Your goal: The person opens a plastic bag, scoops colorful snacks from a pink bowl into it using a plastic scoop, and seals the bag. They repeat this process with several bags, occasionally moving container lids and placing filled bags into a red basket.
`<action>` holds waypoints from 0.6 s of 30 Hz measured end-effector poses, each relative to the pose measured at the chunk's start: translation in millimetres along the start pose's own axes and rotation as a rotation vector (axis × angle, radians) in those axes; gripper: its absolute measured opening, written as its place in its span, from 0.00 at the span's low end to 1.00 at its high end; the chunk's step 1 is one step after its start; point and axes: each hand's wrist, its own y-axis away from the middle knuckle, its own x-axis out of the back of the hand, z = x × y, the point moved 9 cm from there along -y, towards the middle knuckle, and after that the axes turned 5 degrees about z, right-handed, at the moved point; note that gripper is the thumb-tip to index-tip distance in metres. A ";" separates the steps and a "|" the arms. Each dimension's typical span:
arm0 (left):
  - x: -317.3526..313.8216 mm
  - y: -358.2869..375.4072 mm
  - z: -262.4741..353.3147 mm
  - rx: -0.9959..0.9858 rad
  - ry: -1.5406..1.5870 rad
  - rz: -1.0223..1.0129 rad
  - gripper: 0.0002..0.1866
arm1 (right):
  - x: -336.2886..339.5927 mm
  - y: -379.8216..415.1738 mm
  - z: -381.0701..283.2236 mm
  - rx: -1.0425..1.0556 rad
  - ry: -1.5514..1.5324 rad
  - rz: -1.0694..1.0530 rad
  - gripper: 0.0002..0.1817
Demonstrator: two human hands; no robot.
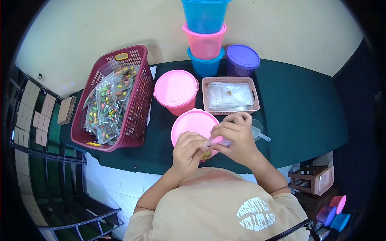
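White lettering (256,213) on a beige shirt (189,205), too warped to read surely, left hand (188,150) and right hand (236,138) close together, forearms angled inward, both pinching a small clear packet (206,154) over a pink lid (193,123).

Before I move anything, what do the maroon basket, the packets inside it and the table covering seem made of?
Basket: probably molded plastic, slightly glossy, judging by its evenly perforated wall. Packets: apparently clear plastic film, shiny, see-through with glinting creases. Table covering: matte dark green, likely fabric, though no weave shows.
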 end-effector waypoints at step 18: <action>18.6 1.1 26.1 -0.002 -0.143 0.108 0.07 | 21.6 28.1 17.6 -0.008 0.020 -0.198 0.10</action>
